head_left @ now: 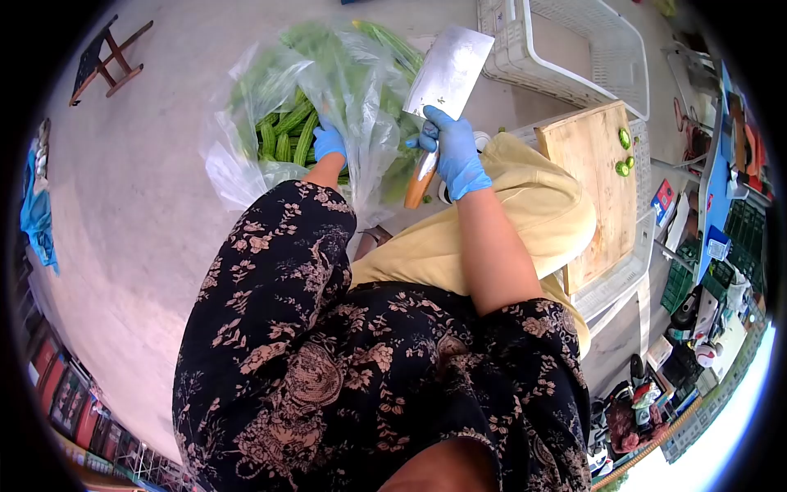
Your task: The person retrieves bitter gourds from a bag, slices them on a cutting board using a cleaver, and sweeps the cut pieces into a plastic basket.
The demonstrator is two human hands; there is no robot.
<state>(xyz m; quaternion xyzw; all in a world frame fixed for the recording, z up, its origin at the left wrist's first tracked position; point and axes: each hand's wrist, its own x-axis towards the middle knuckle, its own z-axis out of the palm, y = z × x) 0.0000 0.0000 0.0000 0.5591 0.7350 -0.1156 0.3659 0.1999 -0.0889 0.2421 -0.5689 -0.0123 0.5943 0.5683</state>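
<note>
While the blue-gloved left hand (pixel 330 143) reaches into the clear plastic bag (pixel 234 168) of long, ridged green gourds (pixel 293 119) — finger closure hidden, cannot tell — the blue-gloved right hand (pixel 452 152) grips a broad steel cleaver (pixel 449 72), blade pointing away, likely sparing the reaching hand. Green end pieces (pixel 625 138) lie on the pale wooden board (pixel 586 197), raised on a white plastic crate (pixel 611 291), presumably for height.

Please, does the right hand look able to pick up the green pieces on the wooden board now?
Probably not: the right hand has its grip around a cleaver. Past the yellow-clad knee, the way to the green pieces looks open.
</note>
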